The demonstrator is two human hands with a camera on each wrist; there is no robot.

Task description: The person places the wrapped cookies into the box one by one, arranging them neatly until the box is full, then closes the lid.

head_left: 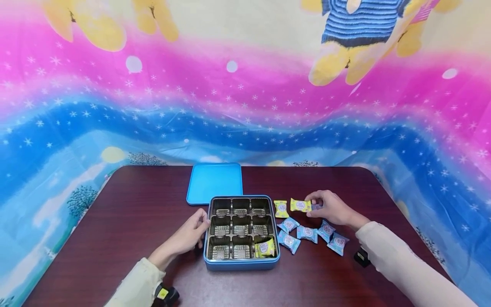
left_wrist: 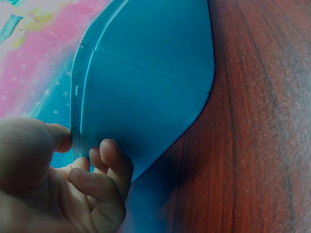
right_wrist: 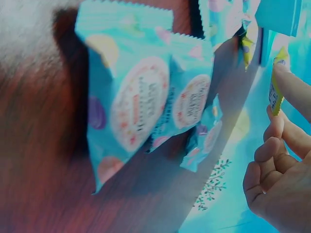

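A blue square tin stands on the table with a dark divided tray inside; one yellow-wrapped candy lies in its near right compartment. My left hand holds the tin's left side, its thumb at the rim and the other fingers curled by the wall. Between thumb and fingertips, my right hand pinches another yellow-wrapped candy, right of the tin. In the right wrist view this candy shows edge-on. A third yellow-wrapped candy lies beside the tin's right wall.
Several blue-wrapped candies lie right of the tin, in front of my right hand. A blue lid rests behind the tin, toward the table's far edge. A patterned cloth hangs behind the table.
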